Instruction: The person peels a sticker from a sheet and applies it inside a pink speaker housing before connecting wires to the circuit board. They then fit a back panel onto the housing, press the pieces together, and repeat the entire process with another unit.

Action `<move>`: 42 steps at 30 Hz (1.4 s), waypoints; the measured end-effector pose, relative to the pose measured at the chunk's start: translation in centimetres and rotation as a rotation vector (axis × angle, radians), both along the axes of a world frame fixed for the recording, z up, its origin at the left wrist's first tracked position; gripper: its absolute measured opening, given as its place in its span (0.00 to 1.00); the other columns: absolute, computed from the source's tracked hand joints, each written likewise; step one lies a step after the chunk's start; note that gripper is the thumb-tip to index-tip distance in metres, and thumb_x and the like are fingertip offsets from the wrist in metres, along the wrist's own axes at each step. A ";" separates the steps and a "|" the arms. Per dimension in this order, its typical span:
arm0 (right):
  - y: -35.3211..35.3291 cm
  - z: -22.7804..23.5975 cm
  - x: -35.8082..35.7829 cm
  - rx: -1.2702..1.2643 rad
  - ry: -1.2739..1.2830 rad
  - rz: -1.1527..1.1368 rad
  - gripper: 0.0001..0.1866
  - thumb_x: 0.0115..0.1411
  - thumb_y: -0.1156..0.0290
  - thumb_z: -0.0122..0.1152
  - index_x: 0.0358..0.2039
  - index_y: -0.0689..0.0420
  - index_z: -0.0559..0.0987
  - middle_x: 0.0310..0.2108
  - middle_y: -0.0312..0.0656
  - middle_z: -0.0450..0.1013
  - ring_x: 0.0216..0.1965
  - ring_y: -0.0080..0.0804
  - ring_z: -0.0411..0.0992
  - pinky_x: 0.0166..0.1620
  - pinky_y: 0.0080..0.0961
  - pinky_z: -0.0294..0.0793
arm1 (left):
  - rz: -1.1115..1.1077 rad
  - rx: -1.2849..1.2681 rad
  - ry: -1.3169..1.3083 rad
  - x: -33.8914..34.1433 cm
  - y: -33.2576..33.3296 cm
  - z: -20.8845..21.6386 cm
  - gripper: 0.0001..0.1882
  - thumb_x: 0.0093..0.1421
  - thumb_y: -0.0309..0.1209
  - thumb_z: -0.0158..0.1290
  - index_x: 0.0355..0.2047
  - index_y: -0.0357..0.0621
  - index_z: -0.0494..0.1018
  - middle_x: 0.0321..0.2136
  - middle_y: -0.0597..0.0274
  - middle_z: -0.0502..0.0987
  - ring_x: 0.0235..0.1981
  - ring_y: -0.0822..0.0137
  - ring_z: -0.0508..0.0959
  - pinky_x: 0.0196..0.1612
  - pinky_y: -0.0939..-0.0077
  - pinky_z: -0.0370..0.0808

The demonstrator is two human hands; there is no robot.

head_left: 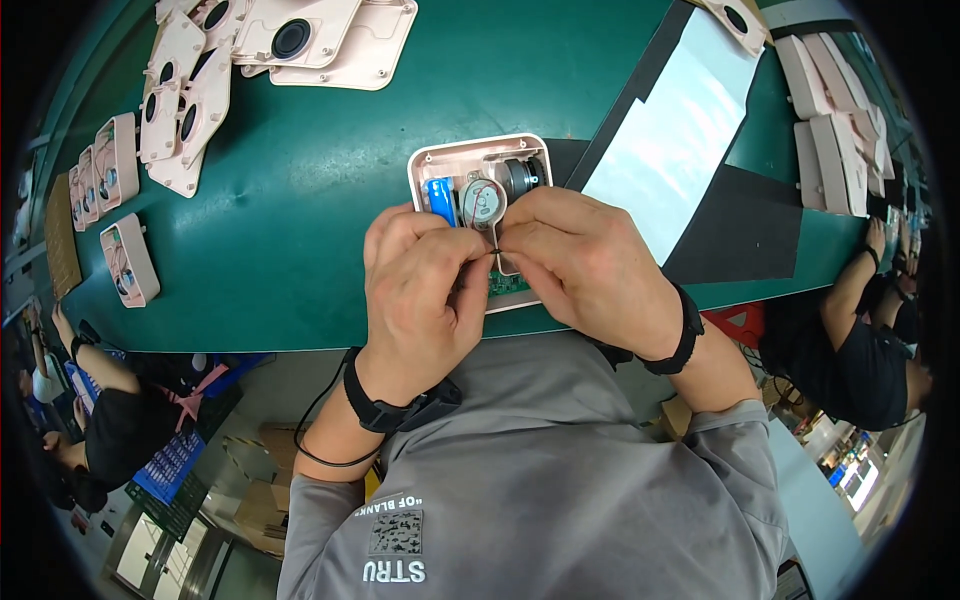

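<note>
In front of me lies a pale pink plastic housing (424, 158), its inside facing up near the table's front edge. Inside it sit a blue cylindrical battery (440, 198), a round silver motor (482, 202) with thin red wires, a black round part (519, 178) and a green circuit board (508, 283). My left hand (420, 275) and my right hand (590, 255) meet over the housing, fingertips pinched together around a small dark piece (496, 252), perhaps a wire connector. The fingers hide most of it, and my hands cover the housing's lower sides.
On the green table (300, 180), pink panels with black round speakers (291, 39) pile up at the far left. Several filled housings (129, 260) stand at the left. A pale sheet (680, 130) lies on black mats at right, near stacked pink shells (835, 150). Other people sit at both sides.
</note>
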State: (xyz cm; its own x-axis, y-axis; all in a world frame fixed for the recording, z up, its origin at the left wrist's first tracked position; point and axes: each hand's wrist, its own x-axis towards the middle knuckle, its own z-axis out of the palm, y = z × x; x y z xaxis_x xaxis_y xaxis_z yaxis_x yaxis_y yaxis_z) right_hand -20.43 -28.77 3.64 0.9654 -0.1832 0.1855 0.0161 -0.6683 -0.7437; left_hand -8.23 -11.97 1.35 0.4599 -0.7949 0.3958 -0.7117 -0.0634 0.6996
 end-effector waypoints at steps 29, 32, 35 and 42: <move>1.4 2.0 -3.1 0.013 0.369 -0.337 0.09 0.69 0.71 0.62 0.43 0.63 0.84 0.32 0.54 0.78 0.30 0.55 0.77 0.35 0.41 0.76 | -0.105 -0.020 0.064 1.5 2.5 1.3 0.31 0.55 0.26 0.72 0.57 0.38 0.70 0.52 0.47 0.81 0.55 0.48 0.79 0.56 0.59 0.77; -0.1 3.3 -2.5 -0.270 0.381 -0.263 0.08 0.67 0.73 0.62 0.42 0.63 0.83 0.32 0.54 0.78 0.32 0.57 0.77 0.35 0.44 0.76 | -0.102 0.014 -0.139 3.4 1.7 2.8 0.54 0.44 0.33 0.79 0.68 0.39 0.61 0.63 0.43 0.72 0.63 0.40 0.71 0.66 0.48 0.69; -2.5 2.6 -1.1 -0.359 0.252 -0.227 0.07 0.64 0.74 0.65 0.41 0.63 0.83 0.34 0.52 0.78 0.33 0.55 0.77 0.37 0.43 0.77 | -0.185 0.119 -0.194 4.8 0.1 1.9 0.62 0.40 0.36 0.81 0.71 0.39 0.56 0.66 0.42 0.67 0.65 0.38 0.68 0.66 0.45 0.68; -0.4 2.5 0.9 -0.379 -0.039 -0.332 0.12 0.54 0.75 0.72 0.40 0.61 0.82 0.43 0.47 0.79 0.45 0.49 0.76 0.45 0.42 0.77 | -0.145 0.079 0.037 2.7 -1.5 -1.3 0.65 0.39 0.36 0.81 0.73 0.40 0.52 0.64 0.41 0.67 0.65 0.36 0.66 0.66 0.41 0.66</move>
State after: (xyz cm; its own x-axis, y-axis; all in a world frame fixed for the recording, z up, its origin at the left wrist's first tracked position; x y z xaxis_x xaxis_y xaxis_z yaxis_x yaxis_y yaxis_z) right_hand -19.58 -29.14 6.15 0.8574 -0.3923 0.3332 -0.2204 -0.8648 -0.4511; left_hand -5.49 -13.49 0.02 0.3512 -0.8819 0.3146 -0.6915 -0.0177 0.7221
